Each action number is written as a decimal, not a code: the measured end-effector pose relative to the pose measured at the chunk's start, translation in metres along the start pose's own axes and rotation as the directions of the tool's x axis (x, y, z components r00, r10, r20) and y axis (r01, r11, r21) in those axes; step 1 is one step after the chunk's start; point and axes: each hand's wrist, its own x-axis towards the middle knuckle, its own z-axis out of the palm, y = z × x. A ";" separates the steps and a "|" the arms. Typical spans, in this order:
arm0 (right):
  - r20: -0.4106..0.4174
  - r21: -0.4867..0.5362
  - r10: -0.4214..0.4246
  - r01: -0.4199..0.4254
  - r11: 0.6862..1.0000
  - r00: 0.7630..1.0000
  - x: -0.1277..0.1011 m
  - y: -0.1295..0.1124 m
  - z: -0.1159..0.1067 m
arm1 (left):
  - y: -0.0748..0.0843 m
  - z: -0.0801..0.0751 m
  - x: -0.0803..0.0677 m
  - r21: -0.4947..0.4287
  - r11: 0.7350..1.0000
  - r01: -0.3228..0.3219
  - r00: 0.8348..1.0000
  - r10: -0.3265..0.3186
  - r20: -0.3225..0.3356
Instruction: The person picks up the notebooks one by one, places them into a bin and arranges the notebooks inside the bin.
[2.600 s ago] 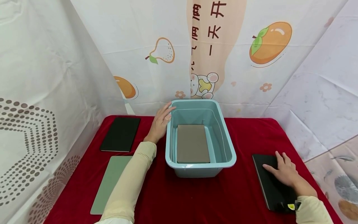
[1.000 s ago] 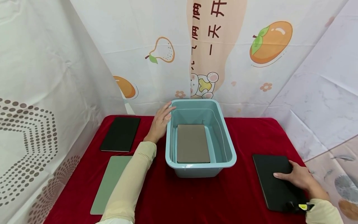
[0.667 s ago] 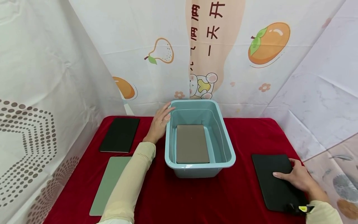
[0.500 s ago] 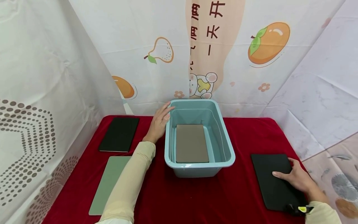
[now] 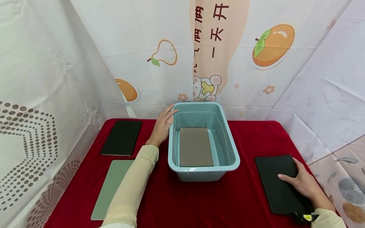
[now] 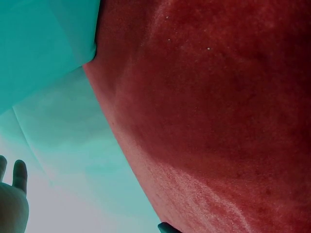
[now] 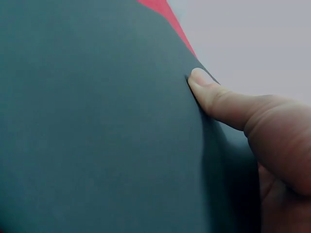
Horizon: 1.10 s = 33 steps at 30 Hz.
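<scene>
Fingers of the right hand [image 5: 305, 184] pinched the black notebook [image 5: 276, 186] by one side; I judged uneven support risked slippage.

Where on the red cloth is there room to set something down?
The red cloth is bare between the blue tub and the right-side notebook in the right hand, and on the tub's near side. It's crowded left of the tub: black notebook, green notebook, left sleeve.

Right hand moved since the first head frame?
Yes. In the head view, the right hand has shifted rightward, away from the blue tub, to the edge of the right black notebook.
</scene>
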 end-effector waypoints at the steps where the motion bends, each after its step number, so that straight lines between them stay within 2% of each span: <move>1: -0.001 -0.008 0.005 -0.005 1.000 1.000 0.000 -0.001 -0.001 | 0.000 0.000 0.000 -0.002 1.000 0.000 1.000 0.000 0.000; 7: -0.005 -0.029 0.021 -0.022 0.999 1.000 -0.001 -0.005 -0.005 | -0.002 0.002 -0.001 0.002 1.000 -0.001 1.000 0.001 0.001; 11: -0.090 -0.017 -0.037 0.036 0.999 0.995 -0.003 -0.006 -0.002 | 0.000 0.001 -0.001 0.003 1.000 0.007 1.000 -0.007 0.002; 14: -0.180 -0.037 -0.101 0.096 0.995 0.978 -0.005 -0.004 0.002 | 0.000 0.000 -0.001 0.001 1.000 0.008 1.000 -0.008 0.001; 16: -0.208 -0.054 -0.128 0.119 0.991 0.970 -0.005 -0.003 0.003 | 0.000 0.000 -0.001 0.000 1.000 0.004 1.000 -0.004 0.000; 26: -0.187 -0.109 -0.083 0.063 0.992 0.979 -0.004 -0.008 -0.006 | 0.001 -0.001 0.000 0.010 1.000 -0.001 1.000 0.001 0.002; 33: -0.213 -0.089 -0.089 0.072 0.993 0.973 -0.005 -0.015 -0.010 | -0.002 -0.001 0.000 0.010 1.000 -0.019 1.000 0.019 -0.004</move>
